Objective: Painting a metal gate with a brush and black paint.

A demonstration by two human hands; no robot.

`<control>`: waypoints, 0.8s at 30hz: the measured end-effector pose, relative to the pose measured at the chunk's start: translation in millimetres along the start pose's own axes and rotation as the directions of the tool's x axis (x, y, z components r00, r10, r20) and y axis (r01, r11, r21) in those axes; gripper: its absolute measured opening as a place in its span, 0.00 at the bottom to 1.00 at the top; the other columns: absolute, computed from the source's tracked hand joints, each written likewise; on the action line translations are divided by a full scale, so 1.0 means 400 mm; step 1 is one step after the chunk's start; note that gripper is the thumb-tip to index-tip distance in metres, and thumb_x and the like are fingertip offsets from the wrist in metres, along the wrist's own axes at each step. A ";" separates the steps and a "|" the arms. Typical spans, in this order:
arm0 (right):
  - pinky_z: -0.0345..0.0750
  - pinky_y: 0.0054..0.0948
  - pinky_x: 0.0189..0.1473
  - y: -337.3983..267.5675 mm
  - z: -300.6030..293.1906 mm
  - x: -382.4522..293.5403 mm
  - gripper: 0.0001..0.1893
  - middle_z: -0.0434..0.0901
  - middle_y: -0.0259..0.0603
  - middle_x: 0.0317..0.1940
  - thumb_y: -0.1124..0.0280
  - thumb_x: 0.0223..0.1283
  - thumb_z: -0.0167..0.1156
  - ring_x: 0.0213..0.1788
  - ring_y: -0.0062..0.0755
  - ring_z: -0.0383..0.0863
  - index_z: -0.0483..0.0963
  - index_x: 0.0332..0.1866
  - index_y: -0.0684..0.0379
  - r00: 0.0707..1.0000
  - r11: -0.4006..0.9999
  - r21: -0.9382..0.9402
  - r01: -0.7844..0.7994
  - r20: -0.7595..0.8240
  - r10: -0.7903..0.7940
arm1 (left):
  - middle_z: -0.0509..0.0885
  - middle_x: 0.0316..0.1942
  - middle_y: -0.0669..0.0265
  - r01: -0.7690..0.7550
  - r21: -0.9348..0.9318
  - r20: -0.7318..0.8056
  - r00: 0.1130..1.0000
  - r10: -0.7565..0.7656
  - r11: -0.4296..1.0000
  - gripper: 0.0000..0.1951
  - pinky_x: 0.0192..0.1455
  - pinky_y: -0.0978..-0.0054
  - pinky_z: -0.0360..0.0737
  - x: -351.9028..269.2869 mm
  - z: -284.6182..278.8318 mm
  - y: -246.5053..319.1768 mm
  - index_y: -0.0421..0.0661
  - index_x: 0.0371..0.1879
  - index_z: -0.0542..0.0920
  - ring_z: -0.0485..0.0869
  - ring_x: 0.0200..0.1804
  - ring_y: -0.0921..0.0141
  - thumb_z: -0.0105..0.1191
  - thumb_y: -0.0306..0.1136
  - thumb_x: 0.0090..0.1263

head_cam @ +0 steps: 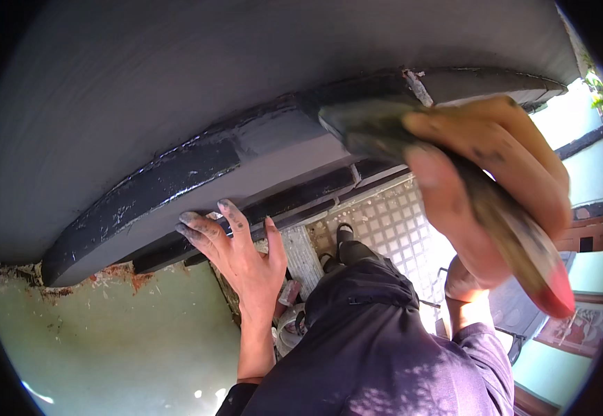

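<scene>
My right hand (pixel 509 140) grips the handle of a wide paintbrush (pixel 514 244), whose wooden end is tipped red. The brush head is dark, blurred and partly covered by my fingers; it lies over the front of a curved ledge (pixel 280 135). Dull grey and glossy black patches alternate along that ledge. Below and to the left, my left hand (pixel 246 260) has its fingers spread, with nothing held. Its stained fingertips are at the ledge's lower edge, next to a black strip (pixel 301 195); whether they press on it I cannot tell.
A broad grey surface (pixel 176 67) spans the top. At lower left is a pale green wall (pixel 124 338) with chipped paint along its upper edge. Beneath me are patterned floor tiles (pixel 384 218), a ridged grey board (pixel 301 255) and a whitish bucket (pixel 288 333). Dark furniture (pixel 520 307) stands at right.
</scene>
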State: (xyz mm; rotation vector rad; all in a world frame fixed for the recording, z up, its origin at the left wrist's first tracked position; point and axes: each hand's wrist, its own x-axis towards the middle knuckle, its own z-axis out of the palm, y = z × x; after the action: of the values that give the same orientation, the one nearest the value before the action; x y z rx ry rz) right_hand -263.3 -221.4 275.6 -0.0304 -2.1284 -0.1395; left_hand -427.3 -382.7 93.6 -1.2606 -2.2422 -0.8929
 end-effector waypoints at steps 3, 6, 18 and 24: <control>0.77 0.27 0.28 -0.066 -0.012 0.008 0.11 0.85 0.50 0.29 0.77 0.46 0.72 0.29 0.39 0.84 0.82 0.35 0.71 0.941 0.950 -0.015 -0.311 0.134 0.310 | 0.49 0.73 0.24 0.004 0.021 0.016 1.000 -0.004 1.000 0.40 0.71 0.30 0.52 -0.004 -0.005 -0.002 0.45 0.76 0.60 0.47 0.73 0.23 0.62 0.36 0.65; 0.77 0.27 0.29 -0.054 -0.051 0.008 0.12 0.84 0.51 0.29 0.76 0.44 0.72 0.29 0.39 0.84 0.83 0.35 0.71 0.959 0.964 0.076 -0.254 0.148 0.241 | 0.50 0.73 0.23 0.010 0.011 0.019 1.000 -0.010 1.000 0.38 0.70 0.30 0.52 0.000 -0.006 0.002 0.43 0.74 0.63 0.47 0.72 0.22 0.62 0.36 0.65; 0.77 0.25 0.29 -0.057 -0.045 0.047 0.14 0.83 0.52 0.29 0.73 0.51 0.71 0.27 0.34 0.82 0.82 0.38 0.73 0.966 0.969 0.169 -0.181 0.215 0.143 | 0.55 0.70 0.22 0.013 0.007 0.029 0.999 -0.014 1.000 0.36 0.72 0.30 0.50 0.002 -0.007 0.004 0.39 0.72 0.64 0.51 0.74 0.30 0.62 0.36 0.64; 0.77 0.24 0.28 -0.086 0.059 0.004 0.13 0.84 0.51 0.29 0.69 0.53 0.73 0.27 0.31 0.82 0.83 0.36 0.70 0.978 0.968 0.139 -0.208 0.022 0.207 | 0.56 0.69 0.22 0.016 0.019 0.039 0.999 -0.017 1.000 0.37 0.72 0.30 0.50 -0.002 -0.006 0.001 0.40 0.72 0.63 0.51 0.73 0.28 0.62 0.36 0.65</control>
State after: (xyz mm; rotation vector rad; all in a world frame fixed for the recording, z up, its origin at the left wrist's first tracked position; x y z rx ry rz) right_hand -286.8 -253.0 261.6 -0.1706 -2.1223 0.1345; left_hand -426.5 -384.8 94.9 -1.2635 -2.2896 -0.8577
